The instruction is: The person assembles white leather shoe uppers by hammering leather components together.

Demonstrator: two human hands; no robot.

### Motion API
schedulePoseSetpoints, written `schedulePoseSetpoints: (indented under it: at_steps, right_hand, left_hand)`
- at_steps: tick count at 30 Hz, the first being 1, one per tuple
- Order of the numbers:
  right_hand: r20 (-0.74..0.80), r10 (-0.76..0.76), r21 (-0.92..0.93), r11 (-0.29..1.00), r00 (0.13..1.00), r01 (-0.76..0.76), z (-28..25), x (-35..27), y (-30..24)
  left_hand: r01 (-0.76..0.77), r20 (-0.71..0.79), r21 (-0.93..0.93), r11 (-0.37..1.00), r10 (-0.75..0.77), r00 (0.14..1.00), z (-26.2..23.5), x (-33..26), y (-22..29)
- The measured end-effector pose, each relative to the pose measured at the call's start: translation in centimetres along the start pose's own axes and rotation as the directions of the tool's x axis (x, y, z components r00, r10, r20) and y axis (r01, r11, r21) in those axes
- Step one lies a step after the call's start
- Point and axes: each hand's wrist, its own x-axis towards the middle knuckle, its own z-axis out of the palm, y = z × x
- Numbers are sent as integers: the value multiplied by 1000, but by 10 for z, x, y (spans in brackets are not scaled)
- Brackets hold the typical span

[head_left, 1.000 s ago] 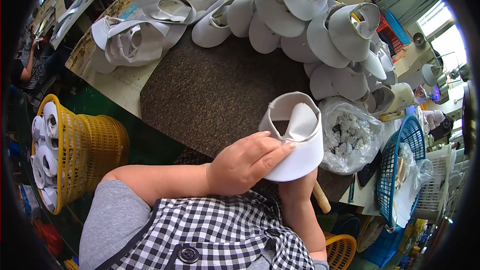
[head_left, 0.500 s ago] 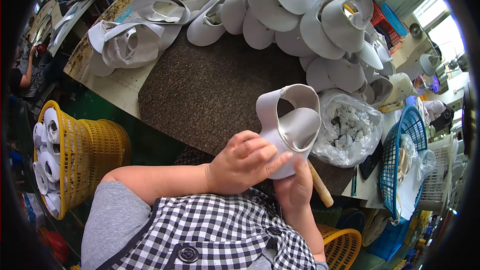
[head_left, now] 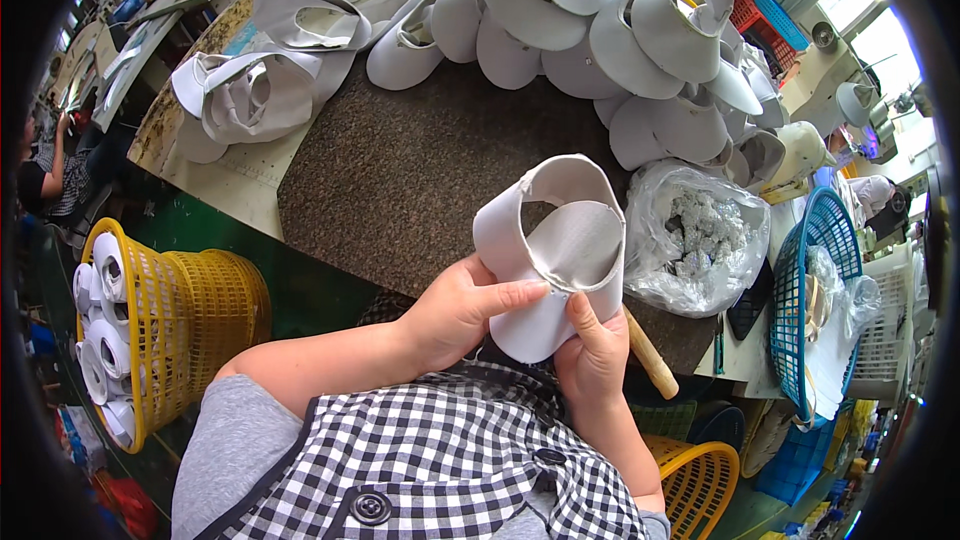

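A white shoe upper [head_left: 497,232] is held up over the near edge of the dark speckled board [head_left: 420,170], its wide opening facing up. My left hand [head_left: 450,315] grips its left side, thumb pressed near the middle of the inner edge. On the other side my right hand [head_left: 592,355] is closed round it, its thumb pointing up beside the left thumb. Most of the fingers are hidden behind the upper. A wooden handle [head_left: 652,360] sticks out just right of my right hand; its other end is out of sight.
More white uppers [head_left: 560,5] are heaped along the board's far side, with others [head_left: 260,110] at left. A clear bag [head_left: 645,280] of small silvery pieces [head_left: 697,230] lies right. Yellow baskets [head_left: 215,305] stand left, a blue basket [head_left: 790,340] right. Another person [head_left: 50,180] sits far left.
The upper has come slightly left and toward me, and its opening has turned further into view. My left hand's fingers have moved from its front to behind it, leaving the thumb on top.
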Motion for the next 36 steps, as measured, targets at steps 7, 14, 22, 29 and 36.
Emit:
schedulePoseSetpoints:
  at_steps: [7, 14, 22, 29, 36]
  right_hand:
    - [-92, -147, -339, 935, 985, 108, -2, 0, -2]
    - [-70, -150, -331, 936, 986, 119, 1, 7, 0]
    - [-70, -49, -190, 981, 996, 35, 2, 17, 2]
    - [-60, -102, -259, 962, 993, 83, 5, 21, 2]
    - [-26, -244, -444, 872, 969, 208, 7, 17, 2]
  left_hand:
    - [-167, -77, 277, 946, 195, 978, 2, 1, 0]
    - [-185, -82, 269, 945, 214, 973, -2, 3, 3]
    - [-91, -88, 159, 983, 106, 990, -14, 13, 3]
    - [-90, -31, 72, 993, 93, 995, -16, 17, 5]
    - [-137, -132, 203, 970, 165, 977, -9, 17, 2]
